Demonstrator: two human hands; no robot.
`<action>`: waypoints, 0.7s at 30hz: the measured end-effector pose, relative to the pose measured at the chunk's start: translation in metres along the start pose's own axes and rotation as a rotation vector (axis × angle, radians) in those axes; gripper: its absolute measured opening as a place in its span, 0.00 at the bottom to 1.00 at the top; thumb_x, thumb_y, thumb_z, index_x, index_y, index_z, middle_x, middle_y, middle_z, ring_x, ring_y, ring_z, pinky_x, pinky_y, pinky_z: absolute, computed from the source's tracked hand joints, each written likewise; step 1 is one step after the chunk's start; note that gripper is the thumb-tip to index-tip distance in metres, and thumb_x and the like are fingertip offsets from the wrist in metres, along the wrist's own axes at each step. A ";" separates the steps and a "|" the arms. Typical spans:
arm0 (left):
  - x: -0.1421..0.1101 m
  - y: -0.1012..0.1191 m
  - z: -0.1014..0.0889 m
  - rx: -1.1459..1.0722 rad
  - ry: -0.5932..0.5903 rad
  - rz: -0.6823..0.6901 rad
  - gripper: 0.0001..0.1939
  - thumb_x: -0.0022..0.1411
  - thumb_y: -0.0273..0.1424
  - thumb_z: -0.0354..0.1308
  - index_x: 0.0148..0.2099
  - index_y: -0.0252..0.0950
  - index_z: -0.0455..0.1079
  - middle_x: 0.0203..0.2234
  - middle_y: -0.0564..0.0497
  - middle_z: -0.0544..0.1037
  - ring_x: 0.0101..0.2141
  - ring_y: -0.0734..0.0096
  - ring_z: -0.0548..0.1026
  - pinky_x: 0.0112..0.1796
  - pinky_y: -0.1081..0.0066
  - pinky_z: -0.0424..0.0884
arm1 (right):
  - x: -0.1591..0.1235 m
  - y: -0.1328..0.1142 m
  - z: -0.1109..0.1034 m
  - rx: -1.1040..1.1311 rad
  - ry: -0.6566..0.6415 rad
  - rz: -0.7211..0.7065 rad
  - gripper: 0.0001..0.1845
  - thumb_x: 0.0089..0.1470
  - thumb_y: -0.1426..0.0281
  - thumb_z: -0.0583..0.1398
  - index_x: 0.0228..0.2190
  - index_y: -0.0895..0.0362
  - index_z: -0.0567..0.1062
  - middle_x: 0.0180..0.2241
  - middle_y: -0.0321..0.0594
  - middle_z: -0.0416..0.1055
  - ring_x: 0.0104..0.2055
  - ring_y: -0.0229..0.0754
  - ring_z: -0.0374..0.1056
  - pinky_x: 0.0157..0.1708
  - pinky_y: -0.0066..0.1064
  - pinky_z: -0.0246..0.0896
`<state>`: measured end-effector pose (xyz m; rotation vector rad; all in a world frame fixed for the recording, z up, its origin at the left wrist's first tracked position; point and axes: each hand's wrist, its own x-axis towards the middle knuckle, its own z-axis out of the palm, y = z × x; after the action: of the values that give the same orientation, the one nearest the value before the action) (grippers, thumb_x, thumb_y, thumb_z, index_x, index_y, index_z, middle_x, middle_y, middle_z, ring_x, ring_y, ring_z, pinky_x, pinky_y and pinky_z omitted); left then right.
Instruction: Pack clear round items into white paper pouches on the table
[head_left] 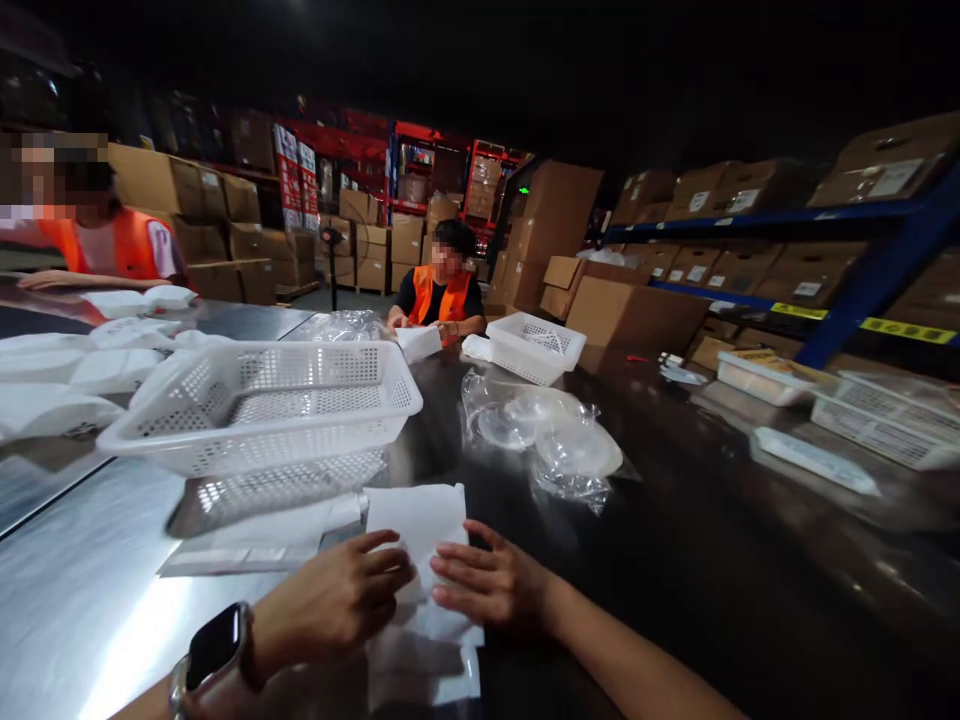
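A white paper-like bag or sheet (420,508) lies on the dark table in front of me, its lower part creased. My right hand (491,580) rests on its right side, fingers stretched out and slightly spread. From the left, my left hand (352,590) reaches over the bag's other edge with loosely bent, parted fingers; nothing shows gripped in it. A watch (215,645) is on the left wrist. Just beyond the left hand are flat white and silvery packets (262,540), partly under a white perforated basket (300,440).
Clear plastic bags with round, translucent items (555,430) lie ahead on the right. Filled white packets (112,370) cover the far left. A second basket (536,345) stands near a co-worker (442,290) handling a white packet. Another person sits left. Trays (885,415) stand right.
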<state>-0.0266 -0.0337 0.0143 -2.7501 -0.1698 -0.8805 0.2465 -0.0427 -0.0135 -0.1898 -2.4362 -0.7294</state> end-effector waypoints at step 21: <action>-0.029 -0.002 -0.013 -0.060 0.054 -0.056 0.12 0.70 0.20 0.47 0.39 0.35 0.71 0.45 0.46 0.82 0.48 0.68 0.78 0.58 0.62 0.70 | 0.008 -0.006 -0.014 0.017 0.161 -0.221 0.06 0.58 0.72 0.63 0.34 0.51 0.82 0.48 0.34 0.77 0.56 0.41 0.68 0.61 0.37 0.64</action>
<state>-0.0582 -0.0366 0.0079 -2.7857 -0.2149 -0.9896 0.2452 -0.0555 -0.0025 0.1423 -2.3303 -0.7868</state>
